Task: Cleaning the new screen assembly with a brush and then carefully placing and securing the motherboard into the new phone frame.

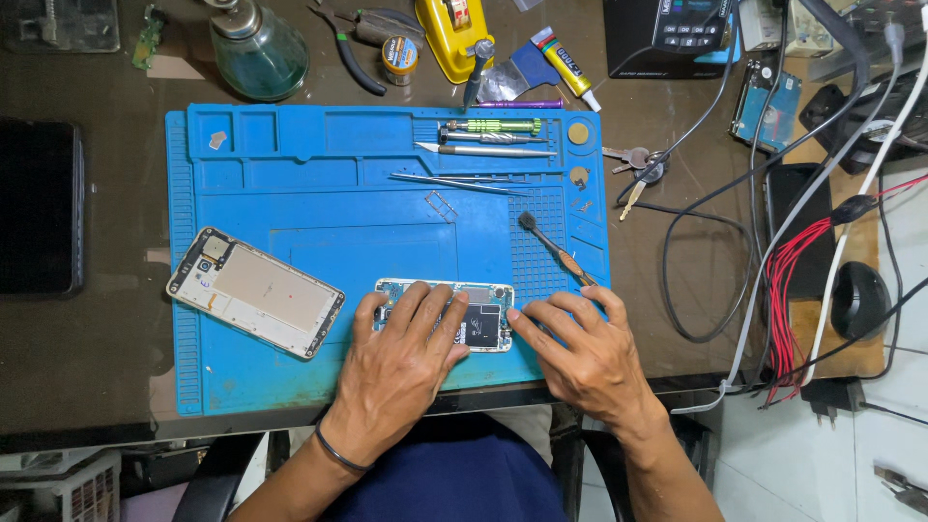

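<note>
Opened phone (454, 314), circuit board bared, under both hands

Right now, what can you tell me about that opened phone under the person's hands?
The opened phone lies flat near the front edge of the blue mat, back cover off, showing a bluish circuit board and a dark central block. The left hand rests its fingers across its left part; the right hand touches its right end.

A dark table (97, 358) carries a blue work mat (290, 387), pliers (350, 48) and keys (633, 159)
</note>
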